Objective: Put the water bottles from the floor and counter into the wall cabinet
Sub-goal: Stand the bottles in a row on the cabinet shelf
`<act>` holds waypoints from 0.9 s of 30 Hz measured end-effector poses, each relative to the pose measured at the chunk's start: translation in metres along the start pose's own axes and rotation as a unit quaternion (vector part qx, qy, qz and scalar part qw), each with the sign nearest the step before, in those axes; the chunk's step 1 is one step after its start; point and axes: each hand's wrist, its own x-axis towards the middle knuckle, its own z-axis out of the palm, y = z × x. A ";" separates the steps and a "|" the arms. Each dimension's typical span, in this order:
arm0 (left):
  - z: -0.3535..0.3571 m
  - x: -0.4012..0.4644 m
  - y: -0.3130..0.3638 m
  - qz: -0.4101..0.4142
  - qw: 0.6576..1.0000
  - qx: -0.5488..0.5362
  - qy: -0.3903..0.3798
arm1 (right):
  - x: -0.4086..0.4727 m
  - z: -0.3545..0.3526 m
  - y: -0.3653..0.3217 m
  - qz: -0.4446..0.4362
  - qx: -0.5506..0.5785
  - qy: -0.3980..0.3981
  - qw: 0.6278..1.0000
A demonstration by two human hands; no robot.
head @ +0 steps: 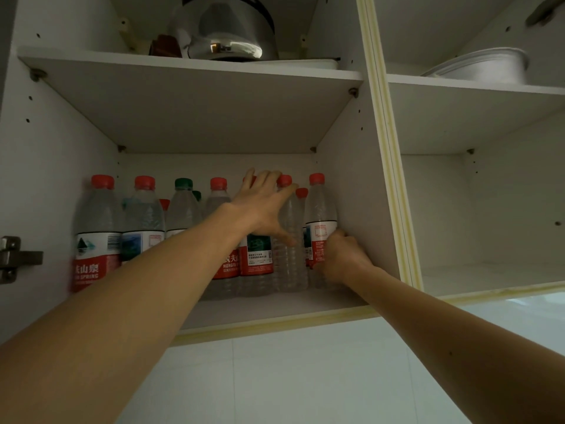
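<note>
Several water bottles with red or green caps stand upright on the lower shelf (275, 307) of the open wall cabinet. My right hand (342, 255) grips the red-capped bottle (319, 209) at the far right of the row, beside the cabinet's side wall. My left hand (266, 206) reaches in with fingers spread and rests against the unlabelled clear bottle (290, 261) and the red-labelled bottle (256, 258) next to it. My left forearm hides the lower parts of the middle bottles. A red-labelled bottle (96, 234) stands at the far left.
A steel kettle (226, 29) sits on the upper shelf above. The right cabinet compartment holds a white pot (486, 65) on its upper shelf. A door hinge (15, 258) sticks out at the left wall. White tiled wall (305, 377) lies below the cabinet.
</note>
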 end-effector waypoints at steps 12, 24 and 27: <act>-0.001 -0.026 0.016 -0.015 0.997 0.000 0.075 | -0.025 -0.016 0.002 -0.041 0.009 0.022 0.999; -0.045 -0.142 0.090 -0.093 0.895 -0.374 0.227 | -0.147 -0.044 0.057 -0.243 0.151 0.153 0.946; -0.045 -0.177 0.141 -0.126 0.859 -0.433 0.244 | -0.176 -0.045 0.097 -0.222 0.188 0.108 0.951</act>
